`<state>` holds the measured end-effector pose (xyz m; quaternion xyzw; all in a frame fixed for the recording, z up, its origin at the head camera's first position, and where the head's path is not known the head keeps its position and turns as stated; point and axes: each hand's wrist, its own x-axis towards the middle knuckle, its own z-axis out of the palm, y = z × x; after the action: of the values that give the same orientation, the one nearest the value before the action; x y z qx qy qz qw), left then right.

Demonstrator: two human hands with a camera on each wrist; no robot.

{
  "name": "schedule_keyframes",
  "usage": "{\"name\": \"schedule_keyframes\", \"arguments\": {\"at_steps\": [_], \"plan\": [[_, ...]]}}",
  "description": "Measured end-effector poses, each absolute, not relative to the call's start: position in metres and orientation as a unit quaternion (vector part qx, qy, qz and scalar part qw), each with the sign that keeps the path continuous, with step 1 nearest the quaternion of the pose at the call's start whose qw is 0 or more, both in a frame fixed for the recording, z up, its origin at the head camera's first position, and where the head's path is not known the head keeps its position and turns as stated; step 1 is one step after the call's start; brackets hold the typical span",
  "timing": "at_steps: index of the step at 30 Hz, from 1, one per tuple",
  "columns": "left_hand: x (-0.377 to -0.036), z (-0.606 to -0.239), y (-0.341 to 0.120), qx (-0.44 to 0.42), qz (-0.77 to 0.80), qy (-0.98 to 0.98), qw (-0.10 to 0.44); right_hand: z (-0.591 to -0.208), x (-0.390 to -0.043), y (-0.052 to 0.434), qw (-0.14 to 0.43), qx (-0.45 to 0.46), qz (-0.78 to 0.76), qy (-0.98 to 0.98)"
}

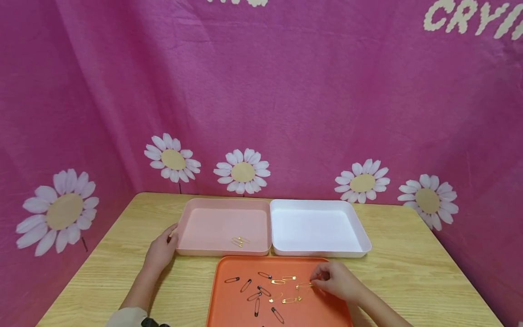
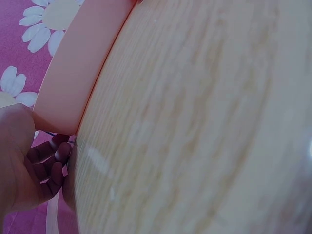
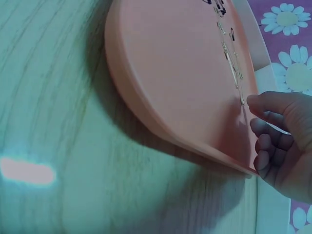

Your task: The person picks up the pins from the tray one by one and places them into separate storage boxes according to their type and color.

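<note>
My right hand (image 1: 336, 280) hovers over the right part of the orange tray (image 1: 318, 313), its fingertips at the end of a gold safety pin (image 1: 303, 286). In the right wrist view a gap shows between its thumb and curved fingers; I cannot tell whether they touch the pin. Other gold safety pins (image 1: 278, 282) and several black safety pins (image 1: 257, 307) lie scattered to the left in the same tray. My left hand (image 1: 160, 251) touches the left side of the pink tray (image 1: 222, 252), its fingers loosely bent by the corner in the left wrist view.
A few gold safety pins (image 1: 240, 241) lie inside the pink tray near its front right. A white tray (image 1: 323, 254) stands against its right side. All three trays are on a wooden table (image 1: 408, 259), with a pink cloth (image 1: 286, 113) hanging behind.
</note>
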<state>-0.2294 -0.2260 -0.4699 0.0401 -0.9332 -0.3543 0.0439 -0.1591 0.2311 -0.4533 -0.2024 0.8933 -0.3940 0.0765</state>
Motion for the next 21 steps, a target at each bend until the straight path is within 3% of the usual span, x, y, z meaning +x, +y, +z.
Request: {"name": "schedule_keyframes", "arguments": {"at_steps": [12, 21], "plan": [[-0.2288, -0.4687, -0.2257, 0.043, -0.355, -0.933, 0.039, -0.4593, -0.1566, 0.2269, 0.052, -0.218, -0.337, 0.915], [-0.2282, -0.4678, -0.2252, 0.043, -0.354, -0.933, 0.044, -0.4599, -0.155, 0.2234, 0.086, -0.199, -0.385, 0.897]]}}
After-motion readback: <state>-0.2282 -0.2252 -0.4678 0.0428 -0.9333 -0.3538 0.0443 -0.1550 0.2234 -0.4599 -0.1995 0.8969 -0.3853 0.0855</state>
